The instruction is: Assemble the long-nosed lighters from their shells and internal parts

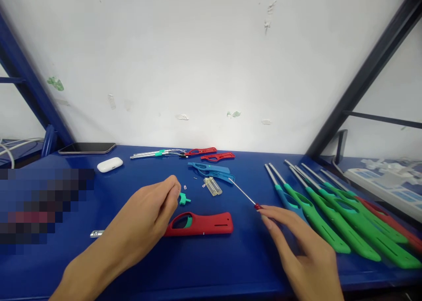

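My left hand (148,211) hovers over the blue bench with thumb and fingertips pinched together; I cannot make out anything between them. Just right of those fingertips lies a small green plastic part (184,199), and below it a red lighter body (201,224) with a green trigger. My right hand (296,244) lies low with fingers stretched out, its fingertips touching the red handle of a thin screwdriver (258,206) whose shaft points up-left. Behind are a blue lighter shell (211,171), a clear fuel tank (212,186) and two red shell halves (209,154).
Several assembled green long-nosed lighters (329,213) lie in a row at the right, with a red one at the far edge. A metal tube with wires (154,154), a white earbud case (110,164), a phone (87,148) and a power strip (382,182) sit further back.
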